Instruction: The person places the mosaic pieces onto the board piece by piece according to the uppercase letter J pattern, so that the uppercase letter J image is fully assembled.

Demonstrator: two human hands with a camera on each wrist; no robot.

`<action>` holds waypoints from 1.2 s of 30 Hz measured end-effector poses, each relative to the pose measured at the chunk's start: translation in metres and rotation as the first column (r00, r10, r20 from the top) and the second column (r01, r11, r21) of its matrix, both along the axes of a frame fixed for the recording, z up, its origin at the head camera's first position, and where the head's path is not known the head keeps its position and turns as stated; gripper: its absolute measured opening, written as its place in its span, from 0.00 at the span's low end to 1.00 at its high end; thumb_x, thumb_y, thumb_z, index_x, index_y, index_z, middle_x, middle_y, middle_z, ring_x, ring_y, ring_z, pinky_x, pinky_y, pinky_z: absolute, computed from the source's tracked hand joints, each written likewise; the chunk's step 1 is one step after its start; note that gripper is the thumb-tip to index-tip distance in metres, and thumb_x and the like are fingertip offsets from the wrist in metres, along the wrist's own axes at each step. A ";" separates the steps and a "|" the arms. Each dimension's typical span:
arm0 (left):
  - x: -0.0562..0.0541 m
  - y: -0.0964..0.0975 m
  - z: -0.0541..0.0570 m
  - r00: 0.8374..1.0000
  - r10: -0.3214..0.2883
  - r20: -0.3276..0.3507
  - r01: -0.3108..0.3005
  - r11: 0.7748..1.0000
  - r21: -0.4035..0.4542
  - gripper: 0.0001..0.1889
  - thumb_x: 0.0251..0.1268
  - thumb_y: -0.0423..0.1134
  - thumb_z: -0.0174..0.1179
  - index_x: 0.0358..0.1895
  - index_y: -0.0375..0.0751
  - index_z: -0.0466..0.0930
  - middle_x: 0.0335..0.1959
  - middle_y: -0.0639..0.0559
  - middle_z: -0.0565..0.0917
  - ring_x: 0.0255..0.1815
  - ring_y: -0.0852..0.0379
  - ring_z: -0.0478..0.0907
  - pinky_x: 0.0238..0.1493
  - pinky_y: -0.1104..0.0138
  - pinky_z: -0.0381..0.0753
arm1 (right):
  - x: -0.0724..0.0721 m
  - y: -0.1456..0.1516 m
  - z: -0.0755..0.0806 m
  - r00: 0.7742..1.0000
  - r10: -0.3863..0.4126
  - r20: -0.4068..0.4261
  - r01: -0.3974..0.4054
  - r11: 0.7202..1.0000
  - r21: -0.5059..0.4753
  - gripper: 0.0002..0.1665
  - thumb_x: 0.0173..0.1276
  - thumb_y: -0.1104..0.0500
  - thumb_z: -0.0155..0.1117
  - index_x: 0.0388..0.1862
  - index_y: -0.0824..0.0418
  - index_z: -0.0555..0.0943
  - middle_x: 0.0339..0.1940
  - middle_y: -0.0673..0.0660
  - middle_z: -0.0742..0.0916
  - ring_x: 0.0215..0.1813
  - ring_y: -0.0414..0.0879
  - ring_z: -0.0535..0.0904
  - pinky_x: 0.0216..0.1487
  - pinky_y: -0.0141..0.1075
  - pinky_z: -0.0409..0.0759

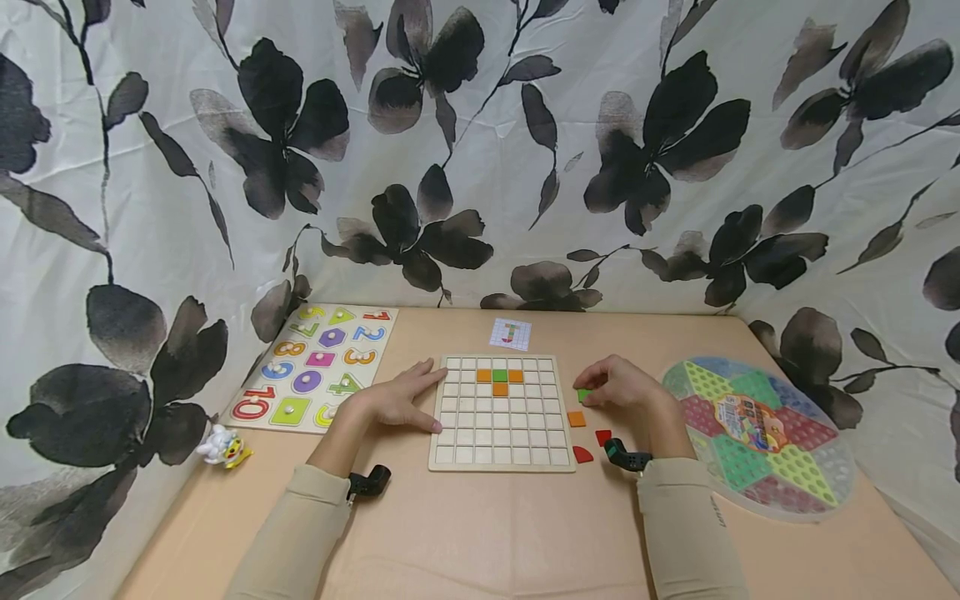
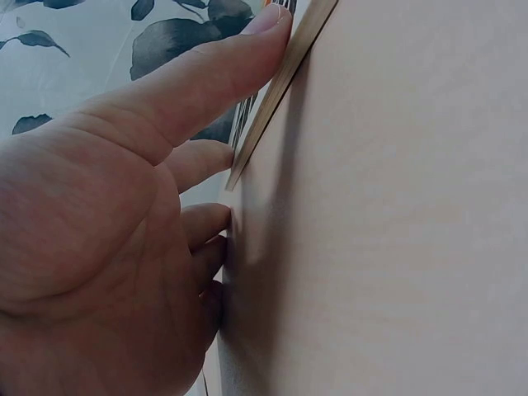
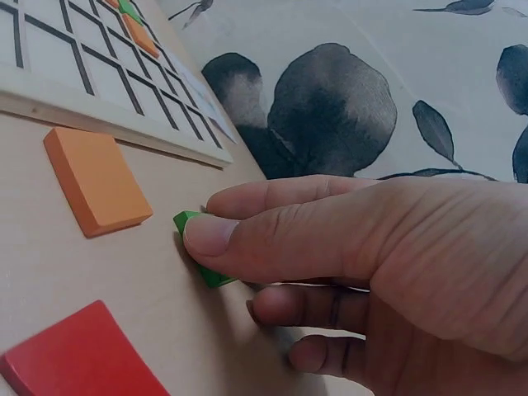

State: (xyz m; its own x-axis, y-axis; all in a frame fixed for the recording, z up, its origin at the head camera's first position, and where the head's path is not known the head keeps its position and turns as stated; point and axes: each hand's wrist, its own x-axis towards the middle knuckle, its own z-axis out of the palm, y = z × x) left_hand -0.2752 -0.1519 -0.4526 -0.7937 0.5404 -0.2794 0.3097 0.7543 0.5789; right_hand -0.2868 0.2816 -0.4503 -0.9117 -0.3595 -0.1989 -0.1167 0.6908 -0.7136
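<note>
A white grid board point(image 1: 502, 467) with a wooden rim lies mid-table, bearing three orange tiles point(image 1: 500, 390) and a green tile point(image 1: 499, 376) near its top. Along the board's left edge, my left hand point(image 1: 393, 400) rests with thumb and fingers spread; the left wrist view shows the thumb against the wooden edge point(image 2: 276, 103). Right of the board, my right hand point(image 1: 622, 385) pinches a green block point(image 3: 216, 279) between thumb and index finger, low over the table. Beside it lie a loose orange block point(image 3: 97, 177), a red block point(image 1: 603, 437) and a red curved-edged piece point(image 1: 582, 454).
Behind the board lies a small card point(image 1: 510, 333) with a letter J pattern. A number-and-shape puzzle board point(image 1: 341, 350) lies left, near a small white-and-yellow toy figure point(image 1: 223, 447). At right is a round, colourful star-patterned game board point(image 1: 772, 433). Floral cloth point(image 1: 540, 150) hangs behind.
</note>
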 end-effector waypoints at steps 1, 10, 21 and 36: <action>0.000 0.000 0.000 1.000 0.001 -0.001 -0.001 1.000 -0.001 0.57 0.55 0.60 0.76 0.85 0.52 0.52 0.88 0.42 0.40 0.88 0.39 0.34 0.84 0.39 0.41 | 0.000 0.000 0.000 1.000 0.002 -0.002 -0.002 1.000 0.002 0.13 0.64 0.67 0.76 0.47 0.62 0.90 0.42 0.58 0.90 0.40 0.50 0.78 0.42 0.36 0.81; 0.001 0.000 0.000 1.000 0.000 0.000 0.000 1.000 0.003 0.57 0.55 0.60 0.76 0.85 0.51 0.52 0.88 0.42 0.39 0.88 0.39 0.33 0.84 0.39 0.40 | -0.002 0.001 -0.001 1.000 0.017 -0.009 -0.017 1.000 -0.005 0.10 0.63 0.67 0.76 0.44 0.63 0.90 0.37 0.56 0.89 0.38 0.49 0.77 0.38 0.34 0.79; 0.002 0.001 0.001 1.000 -0.009 -0.010 0.009 1.000 -0.001 0.56 0.57 0.59 0.75 0.85 0.51 0.52 0.88 0.41 0.40 0.88 0.39 0.33 0.85 0.40 0.40 | -0.004 -0.002 -0.004 1.000 -0.009 -0.028 0.007 0.999 -0.048 0.09 0.62 0.70 0.76 0.40 0.65 0.86 0.33 0.58 0.85 0.35 0.50 0.76 0.33 0.34 0.78; 0.002 0.000 0.000 1.000 -0.006 -0.011 0.006 1.000 -0.004 0.56 0.56 0.60 0.75 0.85 0.52 0.52 0.88 0.42 0.40 0.88 0.39 0.34 0.85 0.40 0.40 | -0.005 0.001 -0.002 0.997 -0.045 -0.061 0.039 0.994 -0.099 0.05 0.67 0.69 0.71 0.41 0.66 0.85 0.33 0.59 0.87 0.34 0.49 0.79 0.36 0.36 0.82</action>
